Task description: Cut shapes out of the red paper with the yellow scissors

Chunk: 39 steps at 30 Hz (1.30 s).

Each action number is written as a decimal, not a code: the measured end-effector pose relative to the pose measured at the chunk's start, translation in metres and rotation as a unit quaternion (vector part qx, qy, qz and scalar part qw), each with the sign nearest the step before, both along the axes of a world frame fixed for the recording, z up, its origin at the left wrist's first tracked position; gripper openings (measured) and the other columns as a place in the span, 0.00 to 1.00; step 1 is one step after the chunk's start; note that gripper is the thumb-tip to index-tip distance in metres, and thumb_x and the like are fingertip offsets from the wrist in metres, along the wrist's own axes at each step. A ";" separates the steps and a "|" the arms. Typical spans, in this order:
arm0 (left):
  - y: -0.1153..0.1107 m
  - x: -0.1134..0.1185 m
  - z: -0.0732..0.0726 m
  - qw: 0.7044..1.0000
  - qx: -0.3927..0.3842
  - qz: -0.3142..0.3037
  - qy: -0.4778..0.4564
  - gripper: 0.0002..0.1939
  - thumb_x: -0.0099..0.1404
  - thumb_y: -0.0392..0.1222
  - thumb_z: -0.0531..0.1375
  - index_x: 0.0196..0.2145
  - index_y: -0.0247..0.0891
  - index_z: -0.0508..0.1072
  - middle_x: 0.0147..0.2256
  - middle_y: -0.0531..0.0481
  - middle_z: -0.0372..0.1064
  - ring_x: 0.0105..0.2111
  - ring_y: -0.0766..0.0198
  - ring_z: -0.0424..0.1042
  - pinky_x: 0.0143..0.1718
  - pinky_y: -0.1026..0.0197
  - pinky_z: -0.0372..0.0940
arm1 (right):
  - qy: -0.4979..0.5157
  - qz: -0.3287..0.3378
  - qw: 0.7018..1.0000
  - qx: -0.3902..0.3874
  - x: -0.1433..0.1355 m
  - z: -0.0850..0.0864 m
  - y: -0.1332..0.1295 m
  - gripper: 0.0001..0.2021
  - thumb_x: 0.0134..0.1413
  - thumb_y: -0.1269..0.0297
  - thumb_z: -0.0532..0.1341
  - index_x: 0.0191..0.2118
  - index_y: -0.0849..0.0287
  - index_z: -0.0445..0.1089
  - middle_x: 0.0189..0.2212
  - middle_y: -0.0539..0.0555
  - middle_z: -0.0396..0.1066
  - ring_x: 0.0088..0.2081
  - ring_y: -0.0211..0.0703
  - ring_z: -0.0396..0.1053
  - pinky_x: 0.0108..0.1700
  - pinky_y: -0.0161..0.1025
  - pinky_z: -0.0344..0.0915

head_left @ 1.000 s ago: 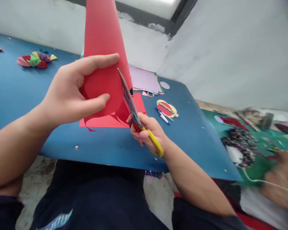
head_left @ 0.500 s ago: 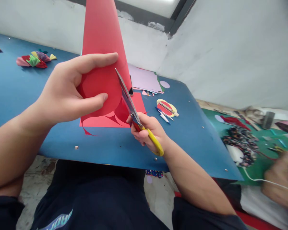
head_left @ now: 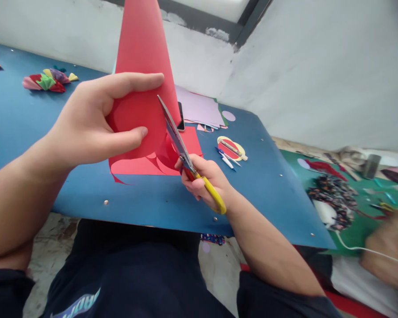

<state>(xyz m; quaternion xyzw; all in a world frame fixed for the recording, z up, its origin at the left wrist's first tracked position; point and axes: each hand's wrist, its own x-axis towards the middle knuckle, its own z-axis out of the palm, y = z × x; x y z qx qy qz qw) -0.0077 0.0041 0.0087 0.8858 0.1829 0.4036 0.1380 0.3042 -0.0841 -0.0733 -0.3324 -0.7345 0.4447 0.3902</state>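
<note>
My left hand (head_left: 96, 117) holds up a red paper sheet (head_left: 141, 48), which rises from it in a curve. Its index finger and thumb lie on the near face; the other fingers are hidden behind the paper. The fingers of my right hand (head_left: 207, 181) are wrapped round the yellow-handled scissors (head_left: 212, 194). Their blades point up and left, at the right edge of the paper below my left index fingertip. A cut strip curls beside the blades. Under both hands, another red sheet (head_left: 135, 167) lies flat on the blue table (head_left: 152, 203).
Behind lie a lilac paper stack (head_left: 202, 106) and a dark phone (head_left: 181, 117). Pens (head_left: 227, 161) and a yellow-and-red cutout (head_left: 230, 148) are to the right. Coloured paper fans (head_left: 48, 81) sit at the left. A person's arm (head_left: 384, 238) rests by the green table (head_left: 295, 168).
The held red paper and my left hand have shifted very slightly. The scissors stay at almost the same place by its edge, still in my right hand.
</note>
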 end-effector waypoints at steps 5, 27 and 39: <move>-0.003 0.001 0.001 0.999 -0.045 0.016 0.022 0.40 0.71 0.51 0.69 0.74 0.29 0.70 0.54 0.42 0.82 0.45 0.54 0.87 0.51 0.46 0.85 | -0.001 0.011 1.000 -0.003 0.000 -0.002 0.000 0.32 0.73 0.29 0.64 0.57 0.56 0.71 0.29 0.45 0.66 0.24 0.37 0.60 0.23 0.35 0.62; -0.006 0.001 0.007 0.997 -0.065 -0.014 0.030 0.40 0.71 0.47 0.70 0.75 0.28 0.69 0.60 0.38 0.81 0.52 0.47 0.86 0.58 0.42 0.82 | -0.003 0.007 1.000 -0.009 0.002 -0.002 -0.001 0.30 0.72 0.31 0.66 0.56 0.56 0.72 0.27 0.44 0.64 0.22 0.37 0.57 0.22 0.35 0.58; -0.002 -0.001 0.010 0.997 -0.045 -0.036 0.045 0.41 0.71 0.51 0.69 0.75 0.30 0.69 0.58 0.44 0.81 0.59 0.43 0.83 0.62 0.39 0.78 | -0.018 0.010 1.000 -0.015 0.004 0.001 -0.002 0.29 0.73 0.31 0.66 0.56 0.55 0.72 0.26 0.44 0.63 0.22 0.37 0.57 0.22 0.35 0.57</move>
